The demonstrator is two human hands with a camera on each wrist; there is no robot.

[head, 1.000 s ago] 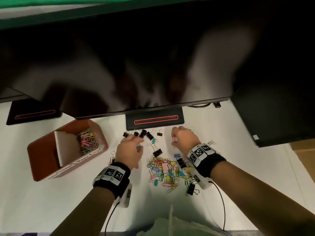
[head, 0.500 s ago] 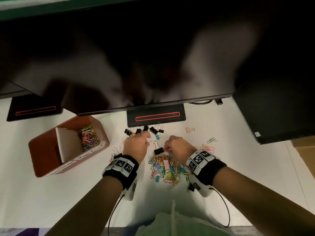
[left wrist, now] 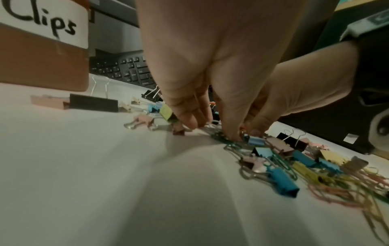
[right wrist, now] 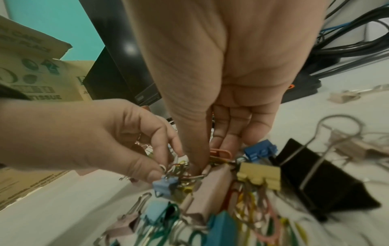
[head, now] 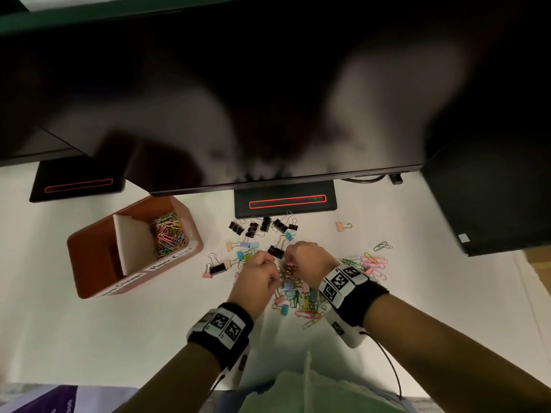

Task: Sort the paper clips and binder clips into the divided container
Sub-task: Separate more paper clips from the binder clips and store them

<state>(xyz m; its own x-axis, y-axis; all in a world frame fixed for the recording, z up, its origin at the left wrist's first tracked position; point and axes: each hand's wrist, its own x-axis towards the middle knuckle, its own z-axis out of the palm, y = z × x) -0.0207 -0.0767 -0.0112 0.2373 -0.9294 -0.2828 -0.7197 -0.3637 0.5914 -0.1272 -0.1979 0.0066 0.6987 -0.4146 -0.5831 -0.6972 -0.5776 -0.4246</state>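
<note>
A mixed pile of coloured paper clips and binder clips [head: 298, 293] lies on the white table. My left hand [head: 269, 269] and right hand [head: 290, 262] meet over its far edge. In the left wrist view my left hand [left wrist: 214, 129] pinches tangled paper clips [left wrist: 223, 139] off the table. In the right wrist view my right hand [right wrist: 210, 158] pinches an orange paper clip [right wrist: 221, 152] in the same tangle. The brown divided container [head: 89, 263] stands to the left with coloured paper clips [head: 167, 234] in its far compartment. Black binder clips [head: 262, 226] lie beyond the hands.
A dark monitor [head: 268, 99] overhangs the table; its base [head: 286, 201] sits just behind the clips. A black case [head: 492, 198] stands at the right. A lone peach binder clip [head: 343, 226] and loose paper clips [head: 372, 260] lie to the right.
Both hands have drawn back from the black binder clips near the monitor base and come together over the pile, where they now pinch tangled paper clips.
</note>
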